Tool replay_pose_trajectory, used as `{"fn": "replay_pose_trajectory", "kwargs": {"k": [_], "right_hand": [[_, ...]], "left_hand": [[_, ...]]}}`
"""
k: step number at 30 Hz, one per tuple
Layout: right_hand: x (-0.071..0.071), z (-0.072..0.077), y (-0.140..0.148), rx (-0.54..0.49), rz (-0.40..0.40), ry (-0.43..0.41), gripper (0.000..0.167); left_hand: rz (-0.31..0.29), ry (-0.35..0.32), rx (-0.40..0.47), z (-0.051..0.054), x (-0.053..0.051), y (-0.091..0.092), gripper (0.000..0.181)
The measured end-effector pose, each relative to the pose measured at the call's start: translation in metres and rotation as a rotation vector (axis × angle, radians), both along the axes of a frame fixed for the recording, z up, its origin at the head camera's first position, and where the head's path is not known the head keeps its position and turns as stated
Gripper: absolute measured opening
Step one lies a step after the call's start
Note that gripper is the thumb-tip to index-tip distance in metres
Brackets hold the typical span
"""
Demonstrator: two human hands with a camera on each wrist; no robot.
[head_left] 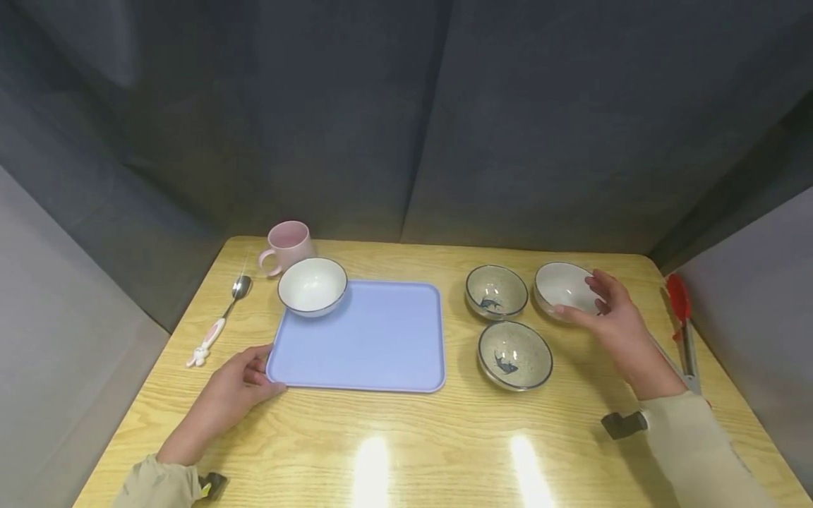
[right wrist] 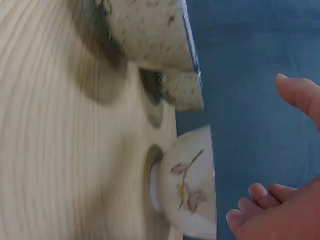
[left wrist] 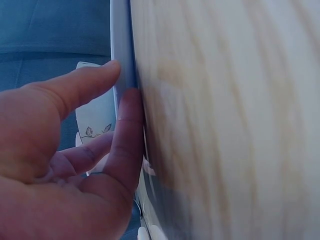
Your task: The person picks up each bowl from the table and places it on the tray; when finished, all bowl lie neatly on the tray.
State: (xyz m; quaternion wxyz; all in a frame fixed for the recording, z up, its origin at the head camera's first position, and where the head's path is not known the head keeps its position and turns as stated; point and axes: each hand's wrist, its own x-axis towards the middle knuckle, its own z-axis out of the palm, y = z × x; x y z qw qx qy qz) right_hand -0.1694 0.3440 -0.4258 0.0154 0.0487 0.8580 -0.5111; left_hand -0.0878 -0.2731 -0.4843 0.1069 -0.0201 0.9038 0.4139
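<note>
My left hand (head_left: 231, 395) is at the near left corner of the blue tray (head_left: 365, 339); in the left wrist view the thumb and a finger of the hand (left wrist: 75, 135) pinch the tray's edge (left wrist: 122, 45). A white bowl (head_left: 312, 286) stands over the tray's far left corner. My right hand (head_left: 612, 324) is spread above the right side of another white bowl (head_left: 562, 288). In the right wrist view this flower-patterned bowl (right wrist: 190, 185) stands apart from the hand (right wrist: 285, 200), whose fingers hold nothing.
Two fish-patterned bowls (head_left: 497, 291) (head_left: 515, 355) stand right of the tray. A pink mug (head_left: 288, 243) and a rabbit-handled spoon (head_left: 216, 330) are at the left. A red-headed utensil (head_left: 679, 300) lies at the right edge, partly behind my right arm. Dark curtains hang behind the table.
</note>
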Motion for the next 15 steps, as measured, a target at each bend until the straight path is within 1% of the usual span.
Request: {"fn": "replay_pose_trajectory", "kwargs": {"k": [7, 15], "right_hand": [[-0.001, -0.013, 0.017, 0.033, -0.038, 0.008, 0.118], [-0.004, -0.023, 0.027, 0.016, -0.069, 0.053, 0.115]], "left_hand": [[-0.006, -0.004, -0.003, 0.001, -0.001, 0.000, 0.080], [-0.004, -0.001, -0.012, 0.000, -0.001, 0.001, 0.079]]}}
